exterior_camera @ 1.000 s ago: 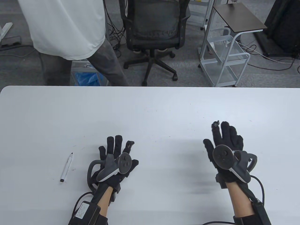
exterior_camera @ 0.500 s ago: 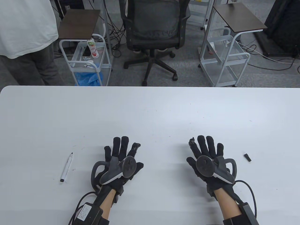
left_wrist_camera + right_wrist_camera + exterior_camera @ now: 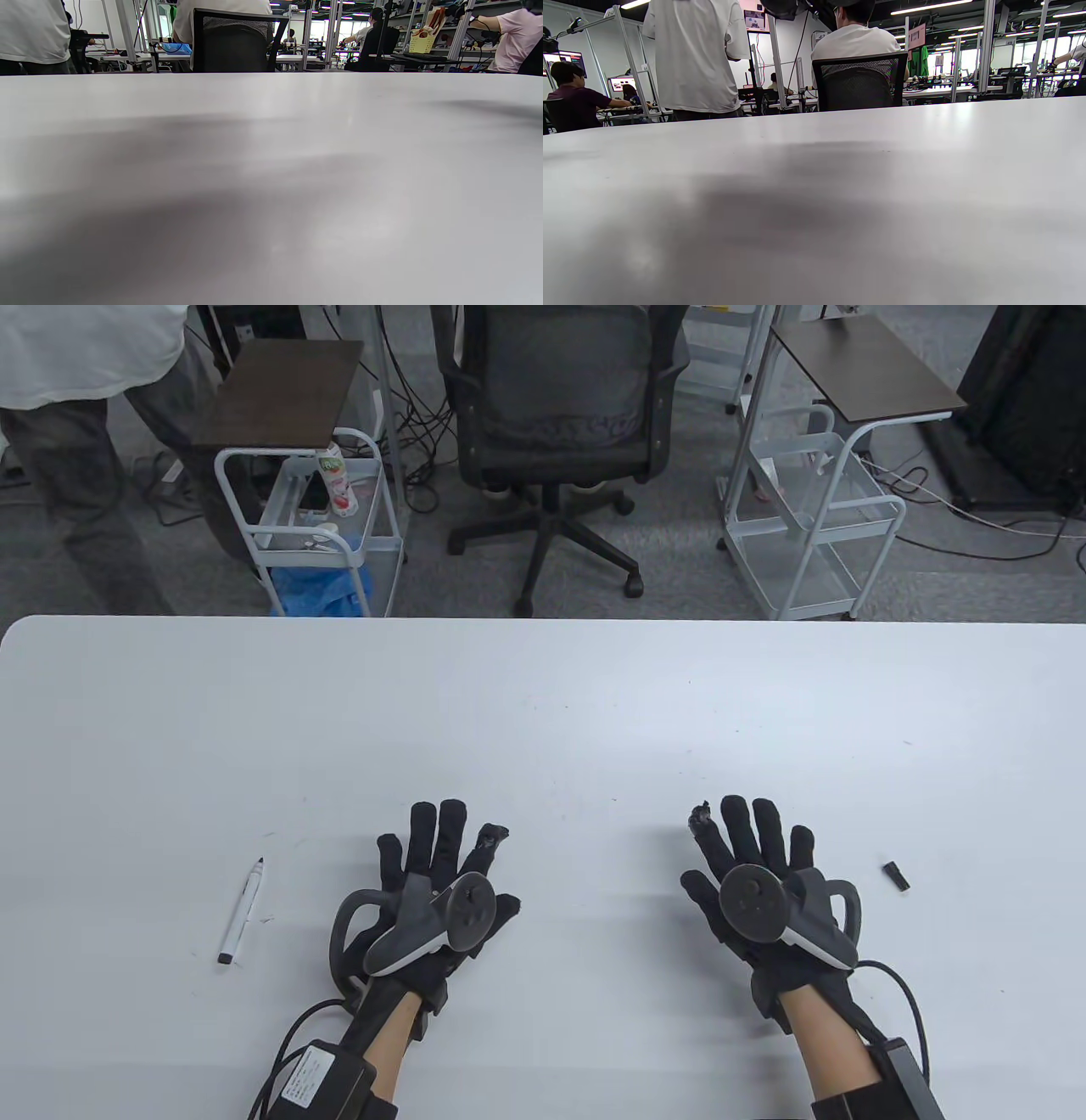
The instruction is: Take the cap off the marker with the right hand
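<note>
Only marker [image 3: 241, 912] and cap [image 3: 895, 875] lie on table [image 3: 543, 704]

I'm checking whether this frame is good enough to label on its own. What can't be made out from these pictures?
- Palm sides of the left hand and right hand: table view, hidden under the hands and trackers.
- Marker tip: table view, too small to tell its state.
- Marker cap: table view, too small for detail.
- Both wrist views: only bare table; no fingers, marker or cap in frame.
</note>
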Motion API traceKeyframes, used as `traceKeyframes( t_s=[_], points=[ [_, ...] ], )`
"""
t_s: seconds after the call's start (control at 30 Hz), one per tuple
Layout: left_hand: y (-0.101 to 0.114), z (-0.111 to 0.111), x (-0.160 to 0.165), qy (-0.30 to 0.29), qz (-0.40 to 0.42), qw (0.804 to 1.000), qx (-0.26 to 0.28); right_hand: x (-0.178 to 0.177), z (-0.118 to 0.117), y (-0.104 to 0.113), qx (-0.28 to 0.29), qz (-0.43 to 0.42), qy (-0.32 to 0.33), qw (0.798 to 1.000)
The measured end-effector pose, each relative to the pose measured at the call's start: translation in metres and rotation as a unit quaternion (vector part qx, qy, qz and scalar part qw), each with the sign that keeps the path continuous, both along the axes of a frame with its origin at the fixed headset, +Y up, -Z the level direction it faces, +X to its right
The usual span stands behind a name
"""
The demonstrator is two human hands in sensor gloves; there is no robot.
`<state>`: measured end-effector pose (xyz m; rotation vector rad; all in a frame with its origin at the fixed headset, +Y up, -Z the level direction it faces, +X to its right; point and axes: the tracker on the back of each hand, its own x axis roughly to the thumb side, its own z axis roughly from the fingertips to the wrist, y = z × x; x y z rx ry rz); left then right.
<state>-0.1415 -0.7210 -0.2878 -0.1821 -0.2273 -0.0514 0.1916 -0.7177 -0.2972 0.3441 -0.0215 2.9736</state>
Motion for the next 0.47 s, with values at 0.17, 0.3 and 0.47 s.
traceKeyframes(
  t_s=[0.17, 0.3, 0.47],
  points=[
    [0.0014, -0.0003, -0.003, 0.006, -0.002, 1.0, 0.004, 0.0028, 0.0006, 0.0017, 0.001, -0.008, -0.001, 1.0],
    [0.0022, -0.0003, -0.0047, 0.01, -0.003, 1.0, 0.005, 0.0037, 0.0013, 0.0022, -0.002, -0.007, -0.002, 1.0],
    [0.0033, -0.0008, -0.0056, 0.013, -0.003, 1.0, 0.007, 0.0029, 0.0006, 0.0018, -0.002, -0.011, 0.004, 1.0]
  ],
)
